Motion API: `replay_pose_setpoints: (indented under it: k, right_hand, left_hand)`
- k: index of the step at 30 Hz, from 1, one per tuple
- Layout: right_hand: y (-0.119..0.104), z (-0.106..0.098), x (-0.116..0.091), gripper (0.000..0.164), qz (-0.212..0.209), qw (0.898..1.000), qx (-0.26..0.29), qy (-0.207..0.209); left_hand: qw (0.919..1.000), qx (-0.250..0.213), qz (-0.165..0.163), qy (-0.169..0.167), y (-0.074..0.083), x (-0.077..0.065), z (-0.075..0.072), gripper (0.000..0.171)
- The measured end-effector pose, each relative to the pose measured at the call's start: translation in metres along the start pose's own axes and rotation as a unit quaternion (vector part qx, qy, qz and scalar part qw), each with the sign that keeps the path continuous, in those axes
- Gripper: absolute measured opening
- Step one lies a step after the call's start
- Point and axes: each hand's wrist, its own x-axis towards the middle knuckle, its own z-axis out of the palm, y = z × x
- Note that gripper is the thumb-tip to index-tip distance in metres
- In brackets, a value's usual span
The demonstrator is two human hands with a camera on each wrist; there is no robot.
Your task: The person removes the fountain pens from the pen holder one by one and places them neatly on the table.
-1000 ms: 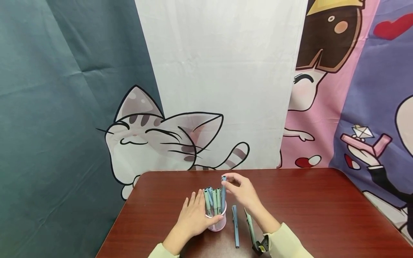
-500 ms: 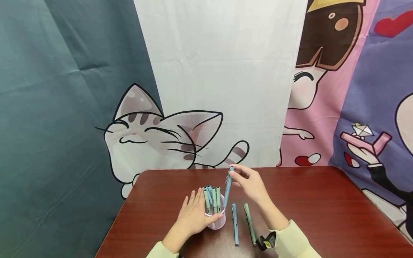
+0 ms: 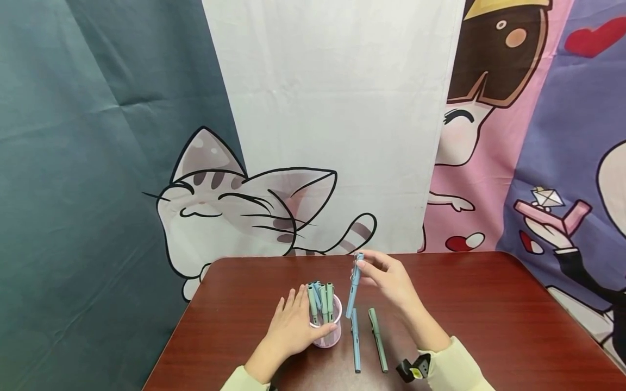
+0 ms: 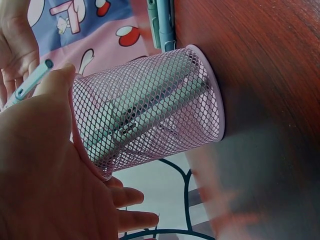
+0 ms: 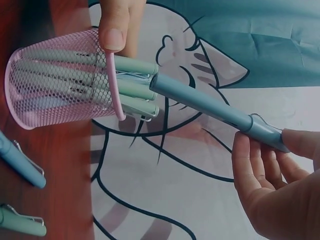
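Cartoon-printed backdrop cloth (image 3: 342, 125) fills the upper part of the head view; below it stands a red-brown table (image 3: 215, 336). The right hand (image 3: 391, 279), right of lower centre in the frame, pinches the held blue pen (image 3: 354, 288) near its clipped end. That pen is tilted and clear of the table. The left hand (image 3: 290, 320), lower centre, is not clenched: its fingers lie extended against the pink mesh cup (image 3: 332, 338), thumb at the rim. The cup is upright, with green and blue pens (image 3: 324, 304) leaning inside. To its right in the frame, a loose blue pen (image 3: 356, 345) and a loose green pen (image 3: 378, 342) lie apart on the table.

Caution: the held blue pen is gripped at one end only, so a slackened pinch would probably let it swing or drop. Careless lowering could drive its free end against the loose blue pen and set it rolling. Uneven pressure from the left hand could slide or tip the cup, spilling its contents.
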Motion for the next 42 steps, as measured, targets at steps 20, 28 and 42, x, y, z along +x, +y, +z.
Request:
replay_pose_setpoints:
  k: [20, 28, 42]
  right_hand:
    - [0.013, -0.030, -0.013, 0.041, 0.045, 0.998, -0.036, 0.017]
    - [0.017, -0.042, -0.020, 0.043, 0.061, 0.996, -0.054, 0.025]
    - [0.025, -0.054, -0.030, 0.046, 0.090, 0.993, -0.061, 0.033]
  left_hand:
    - [1.0000, -0.004, -0.003, -0.006, 0.000, 0.001, 0.000, 0.120]
    - [0.9999, -0.010, -0.004, -0.010, 0.001, 0.000, -0.001, 0.120]
    - [0.9998, -0.019, -0.004, -0.009, 0.001, -0.001, -0.002, 0.119]
